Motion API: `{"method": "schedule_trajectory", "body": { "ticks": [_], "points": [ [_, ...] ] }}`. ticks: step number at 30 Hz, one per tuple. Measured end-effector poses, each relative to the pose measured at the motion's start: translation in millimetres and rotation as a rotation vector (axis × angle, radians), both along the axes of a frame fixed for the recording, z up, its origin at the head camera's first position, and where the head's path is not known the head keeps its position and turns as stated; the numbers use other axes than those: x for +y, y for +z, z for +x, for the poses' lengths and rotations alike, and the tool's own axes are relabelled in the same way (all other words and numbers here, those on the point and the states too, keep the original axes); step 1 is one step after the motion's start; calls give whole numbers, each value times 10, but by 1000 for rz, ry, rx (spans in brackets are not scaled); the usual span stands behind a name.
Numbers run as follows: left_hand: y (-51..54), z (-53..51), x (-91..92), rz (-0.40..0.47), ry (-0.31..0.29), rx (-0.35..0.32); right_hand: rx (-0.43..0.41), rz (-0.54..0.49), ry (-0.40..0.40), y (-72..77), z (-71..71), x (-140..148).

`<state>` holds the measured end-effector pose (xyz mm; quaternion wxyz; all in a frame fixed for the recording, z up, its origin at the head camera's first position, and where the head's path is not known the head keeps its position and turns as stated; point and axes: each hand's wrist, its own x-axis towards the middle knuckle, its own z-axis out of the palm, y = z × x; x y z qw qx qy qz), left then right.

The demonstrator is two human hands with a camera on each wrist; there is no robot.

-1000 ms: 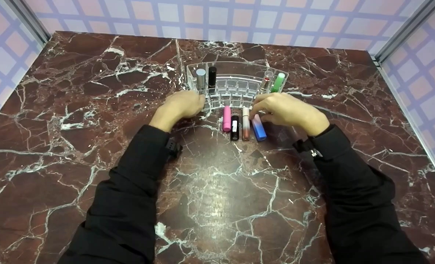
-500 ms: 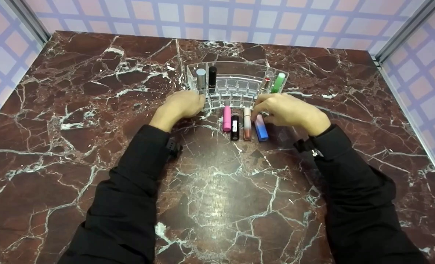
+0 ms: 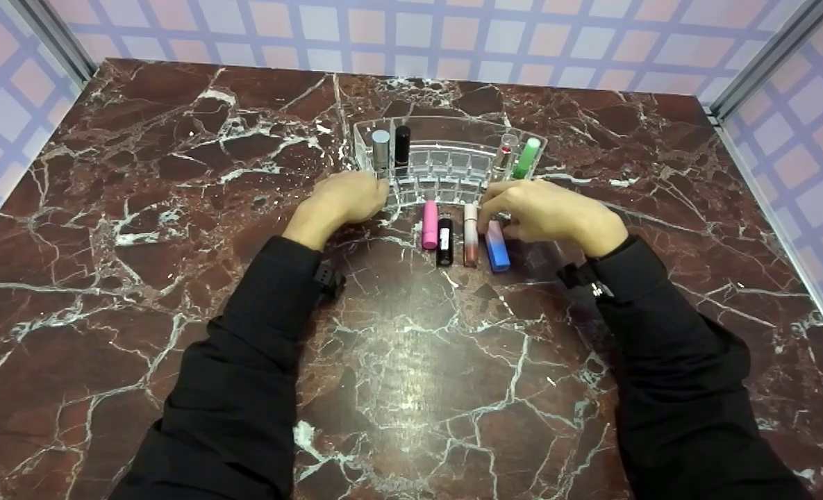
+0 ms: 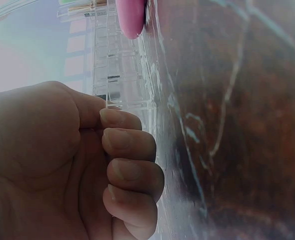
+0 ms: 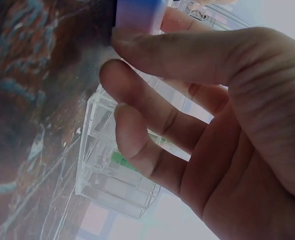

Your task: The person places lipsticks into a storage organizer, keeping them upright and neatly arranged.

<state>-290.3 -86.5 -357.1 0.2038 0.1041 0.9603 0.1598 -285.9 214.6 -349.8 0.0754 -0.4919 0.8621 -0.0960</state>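
A clear curved lipstick organizer (image 3: 446,163) stands in the middle of the table. My left hand (image 3: 350,198) is at its left front corner, fingers curled, and grips its edge between thumb and index finger (image 4: 120,119). In front lie a pink tube (image 3: 430,226), a black tube (image 3: 445,242), a white-to-brown lip gloss tube (image 3: 471,235) and a pink-to-blue lipstick (image 3: 497,246). My right hand (image 3: 546,212) pinches the upper end of the pink-to-blue lipstick, the thumb (image 5: 152,47) showing against it. The index fingertip is close beside the lip gloss tube; contact is unclear.
Upright in the organizer are a silver tube (image 3: 380,148) and a black tube (image 3: 402,146) at left, a clear-capped red lipstick (image 3: 504,153) and a green tube (image 3: 526,157) at right. The marbled table (image 3: 411,389) is bounded by checked panels (image 3: 411,38).
The right hand has shifted slightly right, and the pink-to-blue lipstick has moved right with it. The lip gloss tube has also slid a little right. The left hand has stayed put.
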Motion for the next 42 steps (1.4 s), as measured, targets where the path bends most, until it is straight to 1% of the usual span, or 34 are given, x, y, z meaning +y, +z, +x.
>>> {"method": "schedule_trajectory", "body": {
  "ticks": [7,15,19,22,24,29,37,42],
  "points": [
    [-2,1,4,6,-4,7,-69,67,-48,15,14,0],
    [2,-2,5,-2,3,1,-91,102,-70,53,25,36],
    [-1,-2,4,5,11,-2,-112,98,-74,78,17,68],
    [-2,0,4,12,17,-7,-112,90,-68,97,7,90],
    [0,1,4,8,9,0,-97,89,-70,111,0,108],
    [-8,-2,3,-4,-2,24,-98,70,-74,126,-19,142],
    [-17,-8,8,-2,4,22,-106,65,-79,131,-24,158],
    [0,-4,5,-3,-3,18,-109,47,-64,133,-26,171]
  ]
}}
